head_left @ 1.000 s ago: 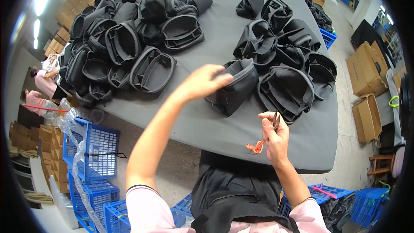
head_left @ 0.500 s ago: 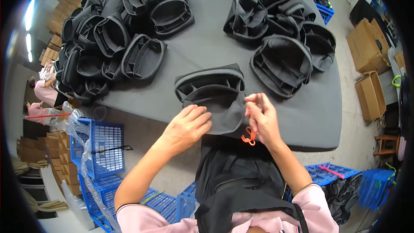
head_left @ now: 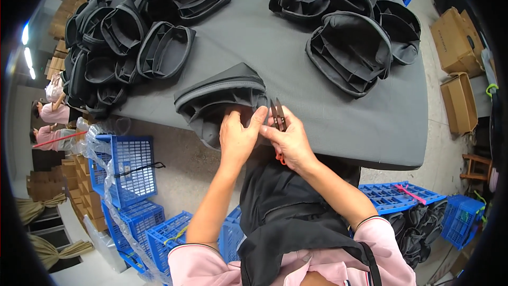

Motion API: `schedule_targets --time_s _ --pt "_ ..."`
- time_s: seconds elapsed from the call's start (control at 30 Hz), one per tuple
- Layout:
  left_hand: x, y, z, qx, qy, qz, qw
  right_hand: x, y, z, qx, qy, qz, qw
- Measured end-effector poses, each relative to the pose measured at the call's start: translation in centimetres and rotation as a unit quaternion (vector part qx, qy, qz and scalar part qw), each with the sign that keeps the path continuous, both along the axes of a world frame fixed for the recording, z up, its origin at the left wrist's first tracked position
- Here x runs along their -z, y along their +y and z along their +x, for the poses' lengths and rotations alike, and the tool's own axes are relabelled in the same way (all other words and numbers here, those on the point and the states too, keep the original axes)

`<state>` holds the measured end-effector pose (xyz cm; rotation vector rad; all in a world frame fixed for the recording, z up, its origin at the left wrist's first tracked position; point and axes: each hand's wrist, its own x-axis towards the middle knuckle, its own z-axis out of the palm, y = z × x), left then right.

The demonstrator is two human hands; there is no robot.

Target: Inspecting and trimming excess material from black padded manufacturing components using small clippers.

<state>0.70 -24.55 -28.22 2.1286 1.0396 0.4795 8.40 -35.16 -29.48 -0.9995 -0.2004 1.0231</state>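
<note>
Beyond the table's left edge, at far left, two people in pink tops [head_left: 53, 112] stand in the background. Nearer, blue crates [head_left: 127, 165] stand on the floor off the table's near edge. A heap of open black bags [head_left: 123, 27] covers the left part of the table [head_left: 254, 34]. To its right, well apart from the heap, one black bag [head_left: 221, 91] sits tilted at the near edge, its opening turned toward the person. The left hand [head_left: 236, 140] grasps this bag at its right end, fingers inside the opening. Just beside it, the right hand [head_left: 292, 140] clasps small dark snips [head_left: 278, 115], blades slightly parted and pointing toward the table's far edge; I cannot tell whether its fingertips also pinch the bag. An orange-red loop [head_left: 280, 157] hangs below that hand. Farther right, a second group of black bags [head_left: 350, 50] lies toward the table's right edge. Off the near right corner is a blue crate with a pink strap [head_left: 411, 194]; cardboard boxes [head_left: 450, 42] stand beyond the right edge.
</note>
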Motion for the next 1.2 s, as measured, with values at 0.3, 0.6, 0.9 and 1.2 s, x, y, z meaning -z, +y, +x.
schedule_targets --time_s 0.3,0.6,0.9,1.2 --pt "0.3 -1.5 0.9 -0.006 -0.125 0.035 0.991 -0.7 -4.4 0.7 0.014 -0.387 -0.140 0.911" --pt "-0.3 -1.5 1.2 -0.007 -0.100 -0.016 0.995 -0.9 -4.1 4.1 -0.006 -0.462 -0.194 0.866" --pt "-1.2 -1.6 1.2 0.008 -0.105 -0.023 0.994 -1.0 -3.6 5.2 -0.043 -0.489 -0.177 0.853" --pt "-1.5 -1.4 1.1 0.025 -0.070 -0.033 0.997 -1.6 -3.1 7.2 -0.061 -0.684 -0.121 0.717"
